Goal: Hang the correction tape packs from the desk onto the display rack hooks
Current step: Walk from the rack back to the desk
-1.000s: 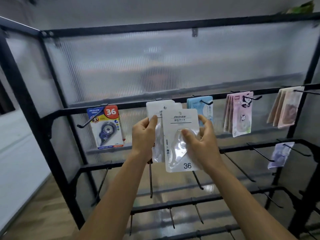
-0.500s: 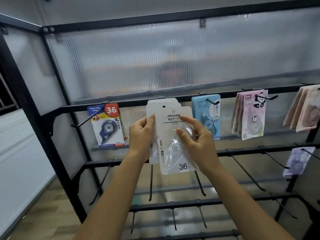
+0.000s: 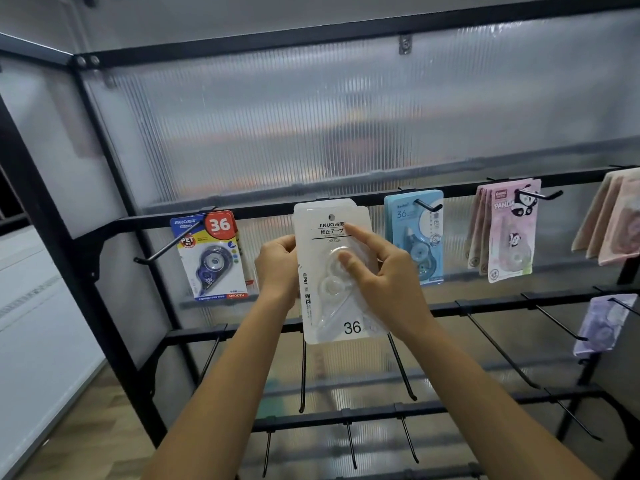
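A white correction tape pack [image 3: 329, 306] marked 36 is held upright against the rack's top rail [image 3: 277, 211], with more white packs stacked just behind it. The hook's tip shows in the pack's hang hole. My left hand [image 3: 277, 268] grips the left edge of the white packs. My right hand [image 3: 377, 278] presses on the front pack, forefinger stretched up toward its header and thumb on the clear blister. The desk is not in view.
On the top rail hang a blue-and-red pack [image 3: 211, 258], a light blue pack [image 3: 415, 237], pink panda packs [image 3: 505, 233] and beige packs [image 3: 620, 220]. A purple pack [image 3: 602, 323] hangs on the second rail. Bare black hooks [image 3: 401, 368] jut out from the lower rails.
Both hands carried the front white pack up and back until its hole met the hook in front of the other white packs. My right forefinger has stretched up to the header.
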Motion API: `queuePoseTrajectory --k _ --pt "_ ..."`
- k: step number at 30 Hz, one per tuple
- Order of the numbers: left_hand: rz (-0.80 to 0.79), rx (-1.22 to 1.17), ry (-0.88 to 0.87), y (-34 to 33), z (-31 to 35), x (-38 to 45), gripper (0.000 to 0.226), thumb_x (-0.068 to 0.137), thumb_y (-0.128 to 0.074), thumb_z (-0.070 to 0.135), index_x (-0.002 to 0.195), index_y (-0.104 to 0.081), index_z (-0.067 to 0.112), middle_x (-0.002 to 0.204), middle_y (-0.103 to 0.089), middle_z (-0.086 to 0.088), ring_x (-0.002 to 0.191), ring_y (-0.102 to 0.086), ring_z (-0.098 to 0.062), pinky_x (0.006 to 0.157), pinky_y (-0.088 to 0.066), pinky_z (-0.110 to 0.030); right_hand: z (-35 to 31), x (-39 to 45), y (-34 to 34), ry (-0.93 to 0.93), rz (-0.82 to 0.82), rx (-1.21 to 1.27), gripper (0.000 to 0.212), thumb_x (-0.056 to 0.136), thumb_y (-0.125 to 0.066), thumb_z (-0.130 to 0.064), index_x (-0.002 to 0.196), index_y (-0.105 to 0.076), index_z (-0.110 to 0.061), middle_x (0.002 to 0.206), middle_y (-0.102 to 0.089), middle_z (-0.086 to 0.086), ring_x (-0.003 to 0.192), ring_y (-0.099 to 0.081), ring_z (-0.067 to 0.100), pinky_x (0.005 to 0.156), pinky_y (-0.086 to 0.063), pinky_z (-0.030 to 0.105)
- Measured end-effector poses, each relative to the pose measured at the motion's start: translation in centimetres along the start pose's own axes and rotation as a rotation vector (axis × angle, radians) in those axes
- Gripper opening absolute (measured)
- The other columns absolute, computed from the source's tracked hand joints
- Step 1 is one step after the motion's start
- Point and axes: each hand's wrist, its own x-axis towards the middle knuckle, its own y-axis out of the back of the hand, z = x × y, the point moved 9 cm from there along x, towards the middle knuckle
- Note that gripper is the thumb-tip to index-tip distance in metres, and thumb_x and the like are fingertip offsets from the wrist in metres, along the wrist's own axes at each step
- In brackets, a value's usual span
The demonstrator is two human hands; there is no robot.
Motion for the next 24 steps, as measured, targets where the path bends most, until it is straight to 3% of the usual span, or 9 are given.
queuePoseTrajectory --k 2,5,10,13,19,24 --pt "0.001 0.049 0.006 -0.1 -0.4 0.1 0.027 0.091 -0.060 0.015 0.065 -0.065 0.017 0.059 -0.063 0.002 0.052 -0.056 -0.013 0.048 -0.048 -0.027 -0.1 0.1 0.0 0.002 0.001 -0.010 0.050 0.090 -0.060 -0.024 0.138 -0.048 -0.015 0.134 -0.056 0.002 0.118 -0.057 0.015 0.095 -0.052 0.041" --pt "0.011 0.053 0.022 0.0 -0.9 0.1 0.033 0.091 -0.058 0.012 0.058 -0.060 0.018 0.055 -0.058 0.003 0.053 -0.052 -0.015 0.052 -0.043 -0.025 -0.3 0.1 0.0 0.004 0.003 -0.020 0.049 0.090 -0.060 -0.025 0.138 -0.049 -0.015 0.134 -0.056 0.002 0.119 -0.056 0.015 0.096 -0.051 0.041" --pt "0.020 0.050 -0.017 0.3 -0.9 0.1 0.012 0.088 -0.066 0.012 0.077 -0.070 0.010 0.073 -0.070 -0.008 0.072 -0.067 -0.033 0.071 -0.059 -0.047 -0.4 0.4 -0.1 0.006 0.022 -0.052 0.048 0.090 -0.062 -0.026 0.136 -0.051 -0.018 0.130 -0.059 -0.001 0.111 -0.059 0.013 0.090 -0.055 0.039" --pt "0.005 0.008 -0.041 0.4 -1.3 0.0 0.009 0.087 -0.068 0.014 0.091 -0.071 0.007 0.082 -0.073 -0.010 0.080 -0.070 -0.033 0.074 -0.058 -0.053 -0.2 0.6 -0.2 0.012 0.033 -0.068 0.048 0.089 -0.062 -0.027 0.135 -0.052 -0.019 0.129 -0.059 -0.003 0.108 -0.059 0.010 0.089 -0.055 0.034" --pt "0.038 -0.041 -0.118 1.0 -1.7 -0.4 0.006 0.087 -0.069 0.025 0.087 -0.063 0.027 0.080 -0.070 0.007 0.074 -0.070 -0.011 0.062 -0.057 -0.026 1.0 1.1 -0.6 0.042 0.064 -0.167 0.048 0.089 -0.063 -0.027 0.135 -0.051 -0.019 0.125 -0.061 -0.002 0.108 -0.058 0.008 0.087 -0.049 0.016" --pt "0.131 -0.104 -0.115 2.2 -2.6 -0.8 0.022 0.097 -0.051 0.014 0.088 -0.060 0.031 0.088 -0.067 0.003 0.080 -0.065 -0.005 0.068 -0.052 -0.021 1.6 1.2 -1.0 0.121 0.147 -0.298 0.050 0.088 -0.065 -0.031 0.135 -0.052 -0.020 0.121 -0.064 0.004 0.101 -0.057 0.007 0.087 -0.047 0.019"
